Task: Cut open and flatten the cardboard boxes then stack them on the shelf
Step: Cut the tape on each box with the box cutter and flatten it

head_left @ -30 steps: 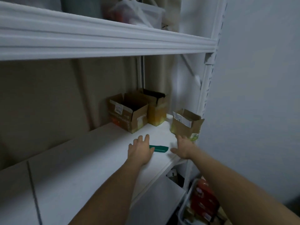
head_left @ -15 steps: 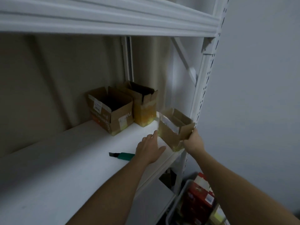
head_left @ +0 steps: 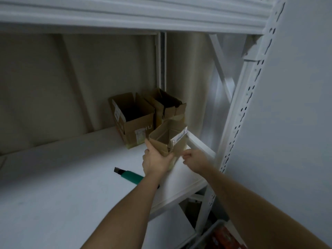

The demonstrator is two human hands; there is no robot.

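A small open cardboard box (head_left: 162,139) with a white label stands near the right front corner of the white shelf (head_left: 71,186). My left hand (head_left: 156,161) grips its near left side. My right hand (head_left: 193,159) pinches the box's near right edge with curled fingers. Behind it stand two larger open cardboard boxes: one with a label (head_left: 133,121) and a yellowish one (head_left: 168,108) against the back. A green utility knife (head_left: 129,177) lies on the shelf left of my left wrist, partly hidden by my forearm.
An upper shelf board (head_left: 125,17) runs overhead. The perforated white upright post (head_left: 240,112) stands at the right, by the wall. Below the shelf at the right, a bin with red packages (head_left: 221,238) is visible.
Both hands moved from the shelf surface by the knife to the small box and took hold of it. The box shifted inward from the shelf's corner.
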